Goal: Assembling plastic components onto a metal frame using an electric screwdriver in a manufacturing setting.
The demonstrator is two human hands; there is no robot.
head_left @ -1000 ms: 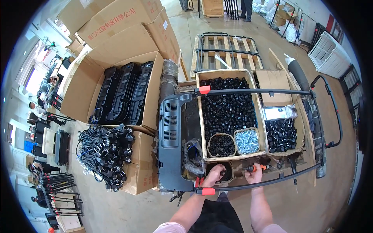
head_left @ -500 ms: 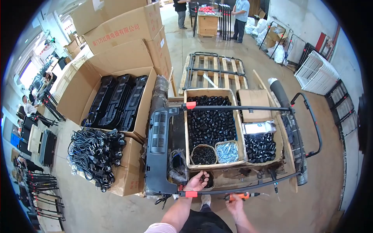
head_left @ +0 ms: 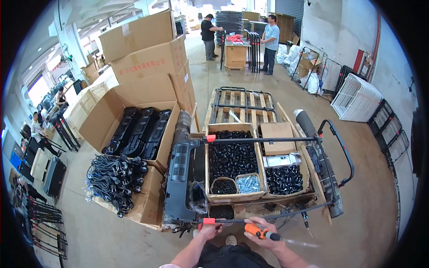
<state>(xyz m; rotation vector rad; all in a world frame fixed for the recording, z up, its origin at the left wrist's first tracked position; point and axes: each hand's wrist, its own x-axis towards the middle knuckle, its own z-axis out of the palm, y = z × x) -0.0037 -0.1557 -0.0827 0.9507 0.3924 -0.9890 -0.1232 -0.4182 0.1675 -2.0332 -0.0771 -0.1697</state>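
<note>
In my right hand (head_left: 263,241) is an orange and black power screwdriver (head_left: 254,230), its thin bit blurred and pointing right. My left hand (head_left: 209,231) is closed just below a red clip (head_left: 208,221) on the near bar of a black tube frame (head_left: 268,217); whatever its fingers pinch is too small to make out. The frame's left end meets a dark grey plastic housing (head_left: 178,164) with vent slots. A second red clip (head_left: 210,138) sits on the far bar. Just beyond my left hand stands a small box of tiny black parts (head_left: 222,211).
Under the frame, a wooden box (head_left: 263,178) holds black knobs, with small boxes of dark screws (head_left: 224,186) and silver screws (head_left: 248,183) inside. Bundled power cords (head_left: 117,181) and an open carton (head_left: 98,120) of black housings stand left. A pallet (head_left: 241,107) lies beyond; two people stand farther back.
My left hand has moved from the small parts box back to the near red clip. The screwdriver has come up and left, its bit now angled down to the right. The view has tilted up.
</note>
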